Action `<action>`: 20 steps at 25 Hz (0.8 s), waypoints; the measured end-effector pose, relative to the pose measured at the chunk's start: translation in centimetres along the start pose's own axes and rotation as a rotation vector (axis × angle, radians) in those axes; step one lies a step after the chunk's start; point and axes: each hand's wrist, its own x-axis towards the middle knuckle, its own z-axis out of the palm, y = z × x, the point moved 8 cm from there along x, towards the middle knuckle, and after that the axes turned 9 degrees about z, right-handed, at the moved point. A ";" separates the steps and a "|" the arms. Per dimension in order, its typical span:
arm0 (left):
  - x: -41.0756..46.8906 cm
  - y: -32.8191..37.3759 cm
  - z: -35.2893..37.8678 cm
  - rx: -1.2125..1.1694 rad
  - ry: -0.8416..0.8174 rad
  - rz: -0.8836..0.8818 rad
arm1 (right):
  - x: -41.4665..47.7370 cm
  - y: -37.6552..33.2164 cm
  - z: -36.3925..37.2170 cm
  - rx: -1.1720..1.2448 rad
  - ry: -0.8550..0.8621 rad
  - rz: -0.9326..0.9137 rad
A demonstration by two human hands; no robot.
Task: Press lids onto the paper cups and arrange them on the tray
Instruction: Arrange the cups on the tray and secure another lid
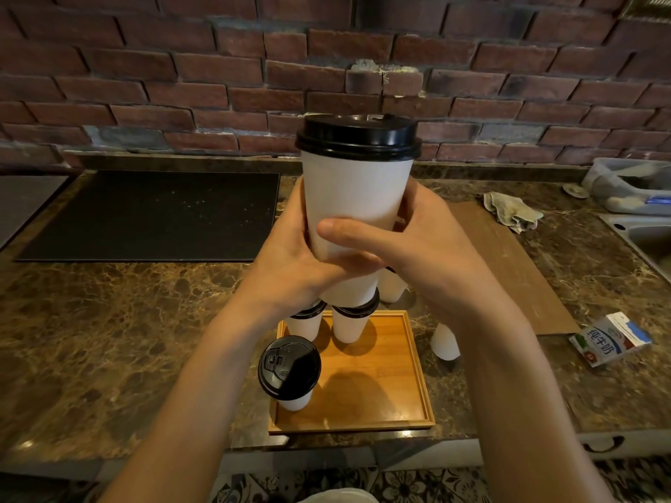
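Above the tray's (417,372) far edge, both hands (290,263) (428,248) wrap around a white paper cup (356,197), upright, its black lid (357,134) on top. Three lidded cups (290,372) (350,321) (305,321) stand along the tray's left side and far edge. Off its right edge stand two more cups (444,341) (392,286), partly hidden, and a milk carton (610,339) lies further right.

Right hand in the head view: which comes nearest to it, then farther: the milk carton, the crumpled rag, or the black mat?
From the right hand:
1. Crumpled rag, back right on the counter.
2. Milk carton, front right, lying down.
3. Black mat, far across on the left.
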 end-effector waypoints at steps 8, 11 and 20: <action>0.0 -0.7 0.1 0.030 0.009 -0.038 | 0.4 0.6 -0.3 -0.014 0.052 -0.003; 0.1 -0.1 0.1 0.003 -0.049 -0.019 | 0.4 0.2 -0.5 0.000 0.005 -0.025; -0.3 0.6 0.2 -0.124 -0.210 -0.030 | 0.3 0.4 0.2 0.160 -0.217 -0.048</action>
